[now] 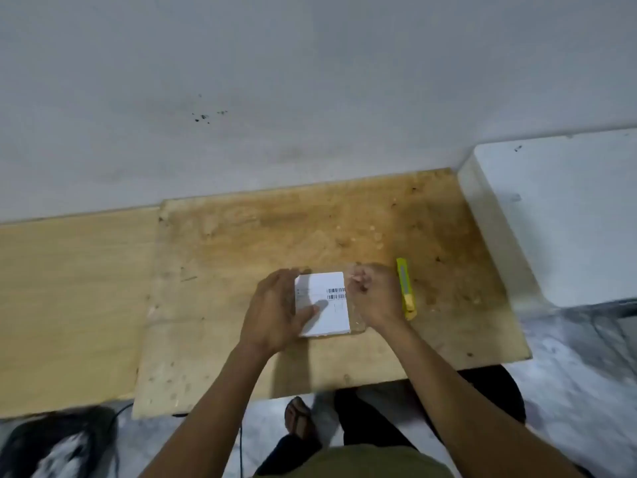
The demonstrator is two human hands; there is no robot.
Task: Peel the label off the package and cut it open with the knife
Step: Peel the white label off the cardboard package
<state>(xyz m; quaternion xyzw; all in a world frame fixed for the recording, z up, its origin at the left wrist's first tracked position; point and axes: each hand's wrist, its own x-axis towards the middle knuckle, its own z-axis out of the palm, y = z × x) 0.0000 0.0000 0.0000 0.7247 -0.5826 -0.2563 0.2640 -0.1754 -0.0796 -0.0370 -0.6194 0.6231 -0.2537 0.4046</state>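
Note:
A small package (355,324) in clear wrap lies on the stained wooden board (275,236). A white label (327,288) with two barcodes covers its top. My left hand (275,305) holds the package's left side, thumb pressed on the label. My right hand (372,294) sits at the package's right edge, its fingertips pinched together at the label's upper right corner. A yellow utility knife (405,288) lies on the board just right of my right hand, untouched.
A white wall rises behind the board. A white block (558,222) stands at the right. A paler wooden panel (69,305) adjoins on the left. Below the board's front edge are my legs, a sandalled foot (301,422) and a dark bag (58,443) on the floor.

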